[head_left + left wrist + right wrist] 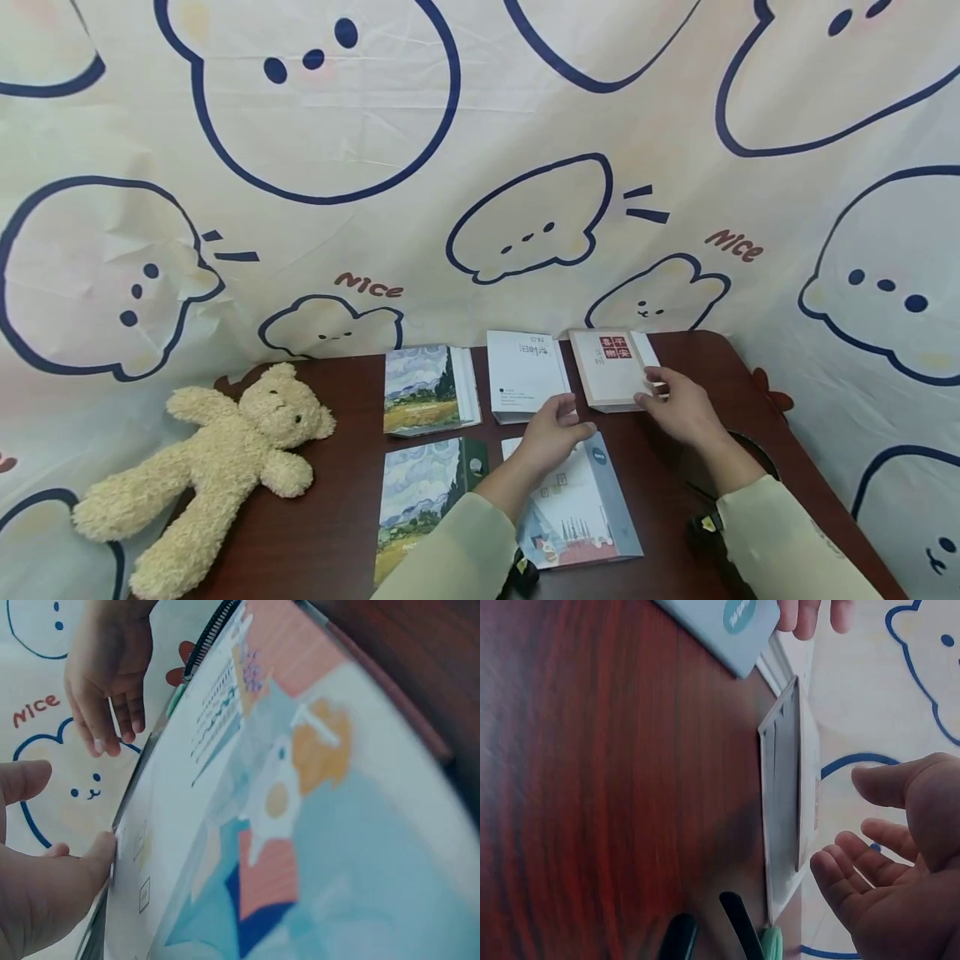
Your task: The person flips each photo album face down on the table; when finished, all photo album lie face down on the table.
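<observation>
My left hand (pixel 551 437) hovers with loosely bent fingers at the top of a white-and-blue illustrated folder (pixel 577 517). In the left wrist view, its thumb lies by that folder's edge; contact is unclear. My right hand (pixel 684 408) stands at the right side of a cream book-like folder (pixel 611 367) with red squares on its cover. Thumb and fingers are spread in the right wrist view, with nothing gripped between them. A white folder (pixel 525 375) with dark print lies between the two hands' reach, left of the cream one.
Two landscape-painted folders (pixel 422 387) lie left, one behind the other. A cream teddy bear (pixel 232 467) lies at the table's (pixel 337 500) left. Black handle-like parts (pixel 739 922) and a green item (pixel 772 945) show near the right hand. A patterned cloth (pixel 525 125) hangs behind.
</observation>
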Demonstrator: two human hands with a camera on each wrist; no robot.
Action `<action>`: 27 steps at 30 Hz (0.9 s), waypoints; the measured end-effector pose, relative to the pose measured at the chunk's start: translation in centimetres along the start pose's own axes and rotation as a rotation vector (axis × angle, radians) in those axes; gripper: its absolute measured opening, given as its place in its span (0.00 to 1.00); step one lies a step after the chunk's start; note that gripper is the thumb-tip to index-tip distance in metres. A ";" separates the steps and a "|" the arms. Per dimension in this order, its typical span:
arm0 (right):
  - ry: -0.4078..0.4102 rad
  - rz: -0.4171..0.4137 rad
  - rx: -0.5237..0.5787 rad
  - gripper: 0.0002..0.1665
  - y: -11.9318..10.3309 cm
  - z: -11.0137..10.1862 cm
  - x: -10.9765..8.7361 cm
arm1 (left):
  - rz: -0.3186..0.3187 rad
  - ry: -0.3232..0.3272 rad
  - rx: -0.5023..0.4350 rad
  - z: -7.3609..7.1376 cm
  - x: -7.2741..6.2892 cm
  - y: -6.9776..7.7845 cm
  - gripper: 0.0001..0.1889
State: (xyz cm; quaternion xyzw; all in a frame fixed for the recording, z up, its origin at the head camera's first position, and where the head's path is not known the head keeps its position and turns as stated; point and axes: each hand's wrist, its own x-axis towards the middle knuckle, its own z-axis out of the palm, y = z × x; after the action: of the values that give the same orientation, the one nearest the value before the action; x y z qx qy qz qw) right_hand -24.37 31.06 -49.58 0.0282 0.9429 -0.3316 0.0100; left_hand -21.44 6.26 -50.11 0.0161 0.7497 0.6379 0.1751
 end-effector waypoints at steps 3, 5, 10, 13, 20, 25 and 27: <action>0.005 0.000 -0.011 0.39 0.3 0.1 0.9 | 0.005 0.004 -0.027 0.2 0.8 0.1 0.38; -0.003 0.004 -0.019 0.41 0.5 0.2 1.5 | 0.006 0.005 -0.044 0.3 1.3 0.2 0.38; -0.039 0.034 -0.030 0.45 0.9 0.4 2.6 | -0.009 -0.010 -0.048 0.6 2.3 0.6 0.39; -0.053 0.058 -0.036 0.48 1.0 0.2 2.9 | -0.015 -0.025 -0.069 1.1 2.8 0.8 0.41; -0.074 0.078 -0.060 0.52 1.5 0.3 3.7 | -0.035 -0.021 -0.125 1.8 3.4 0.9 0.43; -0.094 0.072 -0.068 0.52 1.8 0.6 4.1 | -0.039 -0.041 -0.163 2.2 3.8 1.1 0.43; -0.103 0.068 -0.079 0.52 1.8 0.7 4.2 | -0.050 -0.047 -0.178 2.3 3.9 1.0 0.43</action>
State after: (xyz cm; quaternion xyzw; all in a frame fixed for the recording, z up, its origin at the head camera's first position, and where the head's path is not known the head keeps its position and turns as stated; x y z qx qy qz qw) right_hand -28.49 32.23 -51.41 0.0425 0.9520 -0.2948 0.0707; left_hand -24.67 9.57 -50.34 -0.0033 0.6858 0.6971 0.2092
